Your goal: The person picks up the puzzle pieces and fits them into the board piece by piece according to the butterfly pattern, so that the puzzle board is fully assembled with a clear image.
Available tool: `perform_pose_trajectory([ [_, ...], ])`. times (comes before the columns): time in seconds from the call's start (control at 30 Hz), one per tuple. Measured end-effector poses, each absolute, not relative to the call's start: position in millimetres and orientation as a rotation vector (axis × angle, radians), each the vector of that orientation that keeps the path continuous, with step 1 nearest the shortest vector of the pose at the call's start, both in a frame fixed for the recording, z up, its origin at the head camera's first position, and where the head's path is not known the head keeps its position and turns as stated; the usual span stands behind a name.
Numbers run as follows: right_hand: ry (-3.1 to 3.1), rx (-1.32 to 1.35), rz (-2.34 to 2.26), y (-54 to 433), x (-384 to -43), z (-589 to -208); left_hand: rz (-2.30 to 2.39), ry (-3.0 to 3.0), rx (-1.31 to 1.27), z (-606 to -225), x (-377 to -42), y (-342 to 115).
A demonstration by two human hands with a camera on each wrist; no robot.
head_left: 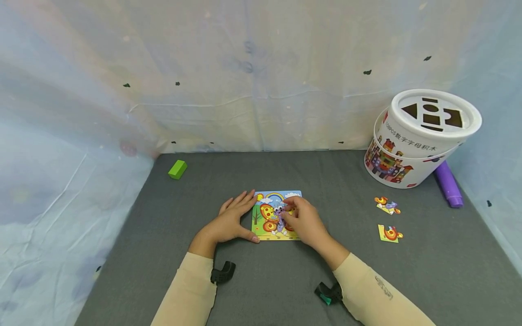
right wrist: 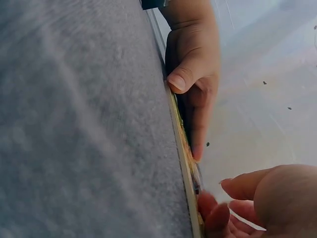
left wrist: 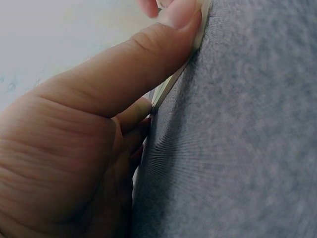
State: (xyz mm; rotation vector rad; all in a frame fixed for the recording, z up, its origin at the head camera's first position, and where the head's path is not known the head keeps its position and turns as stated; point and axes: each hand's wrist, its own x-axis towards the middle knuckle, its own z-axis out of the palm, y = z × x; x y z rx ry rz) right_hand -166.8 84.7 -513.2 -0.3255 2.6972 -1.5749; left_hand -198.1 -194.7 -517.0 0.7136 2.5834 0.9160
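A butterfly jigsaw puzzle (head_left: 267, 228) lies flat on the grey table in the head view, with rainbow, sun and clouds along its top. Spread along its left edge is my left hand (head_left: 234, 220), long fingers near the upper left corner and thumb at the lower left corner. My right hand (head_left: 305, 222) is over the puzzle's right half and hides part of it. Its bent fingertips touch the surface near the middle, while the thumb (right wrist: 242, 186) stands apart from them in the right wrist view. No loose piece shows between them.
Two loose puzzle pieces, an upper one (head_left: 387, 205) and a lower one (head_left: 390, 233), lie to the right. Behind them stands a white bucket (head_left: 416, 149) with shape holes in its lid, beside a purple cylinder (head_left: 448, 184). A green block (head_left: 177, 169) sits at the back left.
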Motion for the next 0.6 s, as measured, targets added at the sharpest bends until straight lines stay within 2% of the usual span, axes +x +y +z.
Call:
perform_pose_trajectory([
  [0.1,2.838,-0.44,-1.441,86.6,-161.2,-509.8,0.919,2.585,0.71,-517.2,-198.2,-194.1],
  [0.27,2.975,-0.886,-1.009,87.8,-151.8,-503.5,0.918,2.584,0.713,-517.5,-198.5,-194.5],
  [0.37,2.945,-1.055,-0.743,87.0,-147.9,-502.9,0.915,2.585,0.719,-517.8,-198.4,-195.0],
  [0.6,2.879,-0.965,-0.543,89.2,-143.3,-503.8,0.91,2.587,0.722,-518.4,-198.8,-195.0],
])
